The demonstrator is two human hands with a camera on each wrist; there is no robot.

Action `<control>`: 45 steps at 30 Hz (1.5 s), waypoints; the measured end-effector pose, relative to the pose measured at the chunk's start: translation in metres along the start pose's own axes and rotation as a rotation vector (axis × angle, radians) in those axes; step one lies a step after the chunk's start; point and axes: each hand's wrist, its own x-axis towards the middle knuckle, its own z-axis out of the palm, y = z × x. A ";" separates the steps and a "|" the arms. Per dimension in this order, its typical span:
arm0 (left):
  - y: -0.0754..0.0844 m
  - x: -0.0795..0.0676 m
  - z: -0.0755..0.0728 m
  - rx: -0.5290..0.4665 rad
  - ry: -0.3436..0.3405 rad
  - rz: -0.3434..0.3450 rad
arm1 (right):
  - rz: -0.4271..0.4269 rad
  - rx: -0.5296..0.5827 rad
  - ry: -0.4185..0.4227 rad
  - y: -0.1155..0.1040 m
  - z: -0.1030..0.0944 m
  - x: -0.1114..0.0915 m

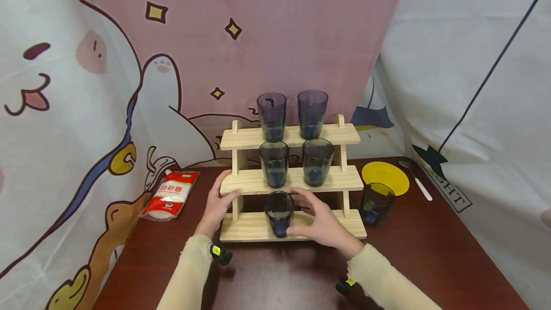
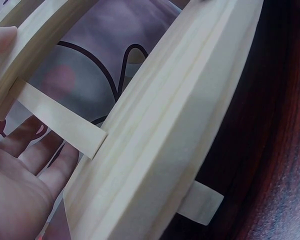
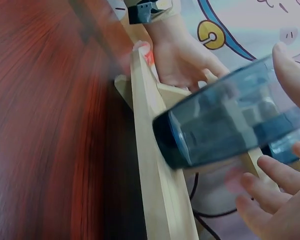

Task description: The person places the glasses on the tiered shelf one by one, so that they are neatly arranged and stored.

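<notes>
A three-tier wooden shelf rack (image 1: 254,227) stands on the table. My left hand (image 1: 218,203) grips the left end of its middle board, thumb at the front edge, fingers (image 2: 55,167) past the board's end. On the bottom board stands a dark bluish drinking glass (image 1: 279,214), seen from the side in the right wrist view. My right hand (image 1: 320,219) is spread around the right side of this glass. Its thumb overlaps the glass near the rim in the right wrist view, while the other fingers (image 3: 270,192) are extended and apart from the wall.
Two glasses stand on the top board (image 1: 245,138) and two on the middle board. Right of the rack are another dark glass (image 1: 376,204), a yellow plate (image 1: 385,178) and a white-handled utensil (image 1: 423,188). A red-and-white sugar bag (image 1: 170,195) lies at left. Printed cloth hangs behind.
</notes>
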 end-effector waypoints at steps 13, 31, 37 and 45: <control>-0.008 0.001 0.001 -0.007 0.016 0.031 | -0.041 -0.095 0.079 0.007 -0.048 -0.043; -0.005 -0.001 0.001 -0.006 0.007 0.046 | -0.045 -0.434 0.395 0.004 -0.121 -0.073; -0.006 -0.001 0.000 -0.005 0.008 0.043 | 0.044 -0.555 0.460 0.015 -0.142 -0.077; -0.005 -0.002 0.001 -0.008 0.014 0.047 | 0.153 -0.599 0.458 0.037 -0.159 -0.079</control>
